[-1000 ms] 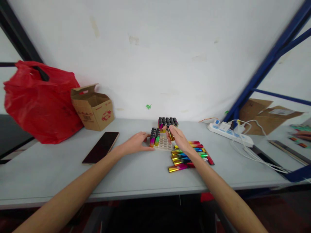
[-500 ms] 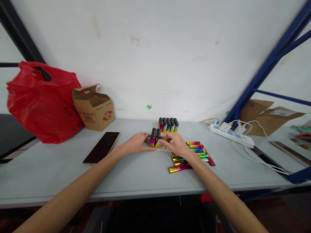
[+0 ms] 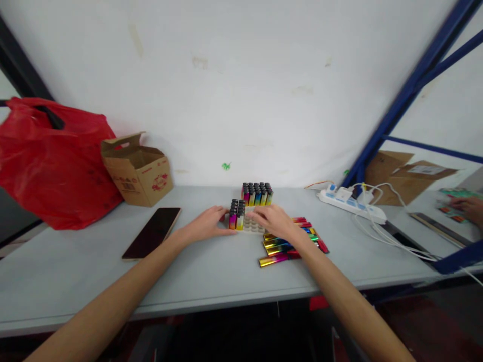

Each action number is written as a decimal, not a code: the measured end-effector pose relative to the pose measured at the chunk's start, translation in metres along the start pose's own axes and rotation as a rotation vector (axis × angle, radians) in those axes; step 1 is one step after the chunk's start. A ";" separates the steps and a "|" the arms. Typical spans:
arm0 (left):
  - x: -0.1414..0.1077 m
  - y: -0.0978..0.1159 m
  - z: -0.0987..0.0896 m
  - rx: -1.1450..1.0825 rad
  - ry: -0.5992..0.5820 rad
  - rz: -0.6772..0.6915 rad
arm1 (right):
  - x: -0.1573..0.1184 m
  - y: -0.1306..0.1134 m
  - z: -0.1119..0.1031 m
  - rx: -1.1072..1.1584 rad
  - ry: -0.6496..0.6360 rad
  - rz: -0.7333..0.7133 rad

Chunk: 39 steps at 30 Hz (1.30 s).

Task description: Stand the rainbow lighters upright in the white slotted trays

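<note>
Two rows of upright lighters [image 3: 237,216] stand at the left end of a pale tray [image 3: 253,226] with round slots. My left hand [image 3: 210,223] rests at the tray's left end, thumb and fingers apart around its side. Over the tray's bare slots is my right hand [image 3: 272,220], its fingers bent near the standing lighters; no lighter shows in it. Loose shiny lighters [image 3: 277,247] lie in a pile beside and under my right forearm. Behind the tray stands a full block of upright lighters [image 3: 257,194].
A dark phone [image 3: 153,233], an open cardboard box [image 3: 138,173] and a red plastic bag [image 3: 60,163] are at the left. On the right lie a white power strip [image 3: 352,205] with cables and brown cardboard [image 3: 405,178]. Another person's hand [image 3: 470,207] shows at the right edge.
The yellowish lighter that was tilted at my right fingers now stands upright in the second row. My right fingers have come away from it. The whole view has shifted slightly.
</note>
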State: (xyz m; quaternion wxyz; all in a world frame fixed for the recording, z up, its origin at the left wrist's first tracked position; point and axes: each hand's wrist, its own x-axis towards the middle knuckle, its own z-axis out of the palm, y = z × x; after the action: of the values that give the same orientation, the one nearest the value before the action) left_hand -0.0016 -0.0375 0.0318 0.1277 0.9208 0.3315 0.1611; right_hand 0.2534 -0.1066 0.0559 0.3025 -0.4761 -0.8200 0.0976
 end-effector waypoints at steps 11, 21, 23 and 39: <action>0.002 0.000 -0.001 -0.026 0.001 -0.029 | -0.092 0.092 -0.090 -0.104 0.070 0.333; 0.000 0.000 -0.001 -0.033 -0.013 -0.030 | -0.085 0.110 -0.082 -0.028 -0.114 0.323; 0.001 0.000 -0.002 -0.038 -0.006 -0.045 | -0.081 0.109 -0.081 0.006 -0.102 0.323; 0.004 0.004 0.000 -0.028 0.002 -0.057 | -0.015 0.074 -0.071 1.048 0.505 0.499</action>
State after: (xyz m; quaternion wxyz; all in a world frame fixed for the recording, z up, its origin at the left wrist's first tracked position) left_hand 0.0034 -0.0383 0.0343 0.1448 0.9090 0.3555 0.1627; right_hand 0.3541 -0.0887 0.0733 0.6476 -0.4501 -0.4310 0.4385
